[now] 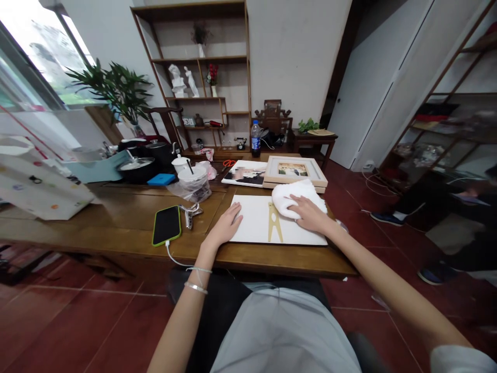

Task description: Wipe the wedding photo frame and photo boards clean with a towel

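A white board (252, 223) lies flat on the wooden table (128, 223) in front of me, with a tan stand piece (275, 224) on it. My left hand (227, 223) rests flat on the board's left edge, fingers stretched out. My right hand (308, 213) presses on a white cloth (293, 197) bunched on the board's far right part, fingers curled over it.
A light wooden picture frame (295, 170) and a photo print (244, 173) lie beyond the board. A phone in a green case (166, 224) with a cable, a metal clip (190, 212), plastic cups (193, 181), pots (135, 166) and a cola bottle (255, 139) stand further left and back. Another person's legs (446, 207) are at right.
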Motion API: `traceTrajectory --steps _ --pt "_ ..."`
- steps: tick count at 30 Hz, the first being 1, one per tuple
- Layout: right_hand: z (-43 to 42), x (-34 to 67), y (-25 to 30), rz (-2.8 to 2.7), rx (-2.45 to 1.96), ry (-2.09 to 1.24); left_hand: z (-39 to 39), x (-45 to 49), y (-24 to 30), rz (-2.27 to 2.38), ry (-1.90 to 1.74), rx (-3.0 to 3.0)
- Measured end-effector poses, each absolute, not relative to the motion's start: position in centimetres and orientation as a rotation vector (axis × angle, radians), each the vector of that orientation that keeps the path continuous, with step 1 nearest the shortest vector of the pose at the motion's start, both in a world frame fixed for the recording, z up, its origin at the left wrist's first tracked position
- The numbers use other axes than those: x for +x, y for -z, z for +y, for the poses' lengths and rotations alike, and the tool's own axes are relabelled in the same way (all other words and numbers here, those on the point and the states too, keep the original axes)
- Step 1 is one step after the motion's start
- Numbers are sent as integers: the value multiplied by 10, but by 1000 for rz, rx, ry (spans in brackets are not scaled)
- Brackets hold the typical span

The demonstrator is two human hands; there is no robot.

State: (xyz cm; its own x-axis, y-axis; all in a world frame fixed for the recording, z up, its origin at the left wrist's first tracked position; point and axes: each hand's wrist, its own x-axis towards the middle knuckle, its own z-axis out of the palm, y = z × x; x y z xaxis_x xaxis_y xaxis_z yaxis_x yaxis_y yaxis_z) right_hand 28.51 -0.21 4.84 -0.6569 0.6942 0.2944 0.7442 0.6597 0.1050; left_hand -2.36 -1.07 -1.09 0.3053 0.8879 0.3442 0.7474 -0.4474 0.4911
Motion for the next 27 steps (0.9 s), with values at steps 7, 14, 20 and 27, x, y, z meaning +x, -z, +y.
traceTrajectory --steps 7,14,20,27 --pt "-40 278 -44 -2680 -1276 190 -11 -20 10 1542 -890 2309" --pt "-123 283 -57 -2746 -1199 33 -13 -21 8 1518 -864 2330" --pt "-80 294 -55 -2689 -1243 -91 -11 -24 8 1507 -812 2380" --pt "-2 276 -43 -2563 -1283 35 -11 -24 8 1489 -813 2374"
